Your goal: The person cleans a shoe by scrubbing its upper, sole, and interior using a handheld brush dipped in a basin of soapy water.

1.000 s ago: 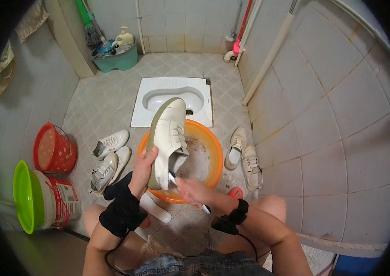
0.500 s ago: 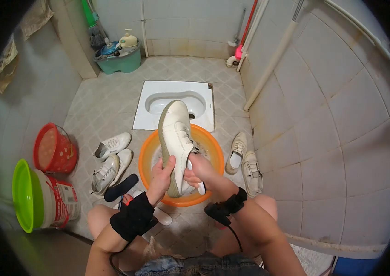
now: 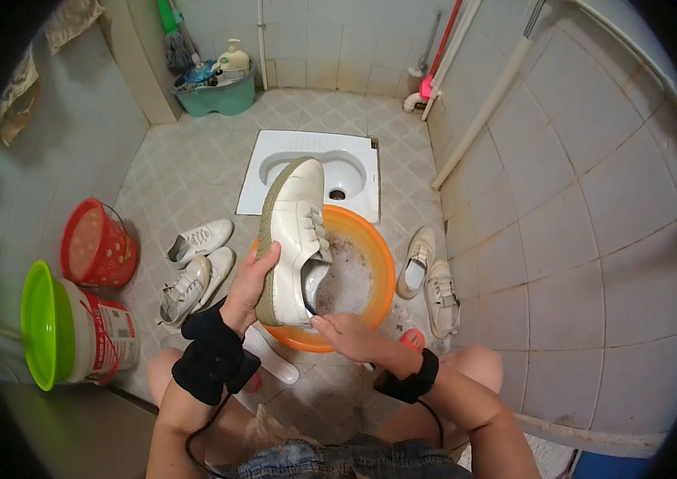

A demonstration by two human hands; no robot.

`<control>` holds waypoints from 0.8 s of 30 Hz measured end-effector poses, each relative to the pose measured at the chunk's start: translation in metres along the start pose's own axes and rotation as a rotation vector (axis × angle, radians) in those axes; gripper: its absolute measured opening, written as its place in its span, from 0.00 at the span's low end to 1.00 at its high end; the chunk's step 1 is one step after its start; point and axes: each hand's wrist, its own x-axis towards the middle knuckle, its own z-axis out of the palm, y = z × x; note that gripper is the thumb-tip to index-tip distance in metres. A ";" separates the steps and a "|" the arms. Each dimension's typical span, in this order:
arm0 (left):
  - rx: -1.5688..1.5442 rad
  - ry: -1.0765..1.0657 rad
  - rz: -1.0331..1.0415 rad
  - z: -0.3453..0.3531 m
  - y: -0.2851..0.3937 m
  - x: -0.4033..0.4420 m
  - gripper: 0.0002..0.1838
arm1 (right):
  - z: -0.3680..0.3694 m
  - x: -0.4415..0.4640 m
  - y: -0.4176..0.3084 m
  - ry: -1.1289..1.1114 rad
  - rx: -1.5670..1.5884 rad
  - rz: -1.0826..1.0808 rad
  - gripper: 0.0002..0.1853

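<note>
The shoe (image 3: 287, 263) was at the middle of the frame, raised over the orange basin (image 3: 387, 279), its toe toward the top and its mouth toward the right. The left hand (image 3: 249, 287) had it from the left side, fingers wrapped firmly about the sole near the heel. The right hand (image 3: 348, 334) was at the heel end, its fingers bent and touching the rim or just beside it; whether they gripped anything could not be told, since the hand hid its own underside.

The work looked to be under way on this shoe rather than finished. Its upper was mostly white, while the side of the sole was olive-grey; whether that was dirt or its own colour was unclear. The inside showed only in part. Cloudy water (image 3: 354, 279) with dark specks lay in the basin, which suggested that some of the work was already done. A pale insole (image 3: 275, 359) lay apart, low in the frame.

The others were on the floor (image 3: 406, 168), out of hand: three white shoes (image 3: 185, 291) at centre left, two cream shoes (image 3: 440, 299) at centre right. Which of them were done and which were left could not be judged.
</note>
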 end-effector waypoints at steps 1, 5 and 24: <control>0.041 0.021 -0.003 0.003 0.003 -0.001 0.25 | 0.001 0.001 0.007 0.000 0.005 0.003 0.25; 0.351 0.069 0.035 -0.001 -0.010 0.006 0.22 | 0.005 -0.003 0.013 0.105 -0.411 0.061 0.24; 0.271 0.077 -0.198 0.009 -0.007 -0.002 0.20 | -0.007 -0.011 0.013 0.221 -0.617 0.091 0.21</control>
